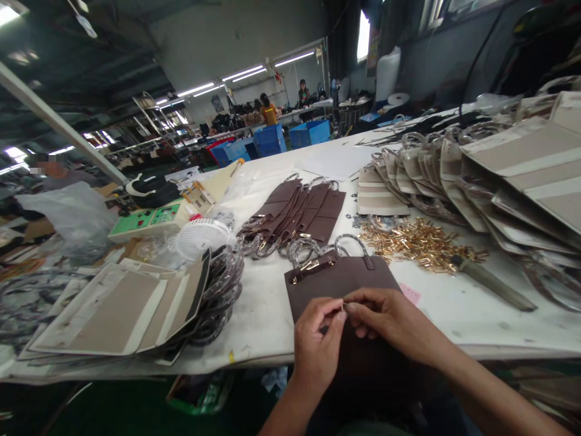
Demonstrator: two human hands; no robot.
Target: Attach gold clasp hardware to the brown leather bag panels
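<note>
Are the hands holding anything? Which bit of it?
The left hand and right hand seem to pinch a tiny piece between their fingertips. Which part they grip can't be told: they cover most of it.

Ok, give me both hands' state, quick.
Left hand: closed, thumb and finger pinching a small piece, too tiny to identify.
Right hand: closed, fingertips pinched at the same small piece.
</note>
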